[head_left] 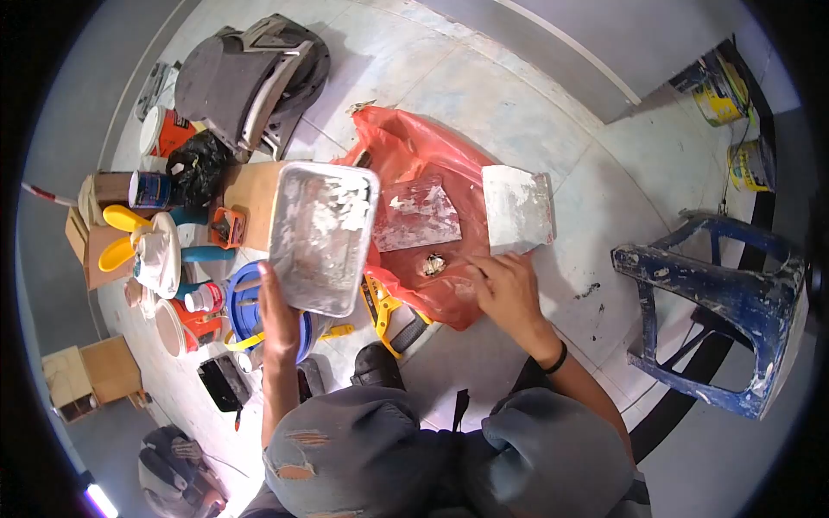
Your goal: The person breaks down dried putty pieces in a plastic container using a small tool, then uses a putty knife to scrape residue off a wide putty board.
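Note:
My left hand (278, 319) grips the near left edge of a shallow plastic tray (315, 272), which is smeared with white, plaster-like residue. The tray is held up, tilted toward me. My right hand (508, 293), with a dark band at the wrist, is over the right side of a crumpled red plastic bag (466, 289). Its fingers are loosely bent and partly apart, with nothing visible in them. Left of its fingertips lies a small crumpled wad (433, 264). A stained flat piece (420, 216) rests on the bag, and a whitish rectangular plate (516, 207) lies at its right edge.
A scuffed blue plastic stool (708, 302) stands at the right. To the left are a blue bucket (246, 298), white tubs (171, 328), a bottle (205, 298) and cardboard. A yellow-handled tool (384, 315) lies near my foot. A dark grey bulky object (229, 86) sits at the back left.

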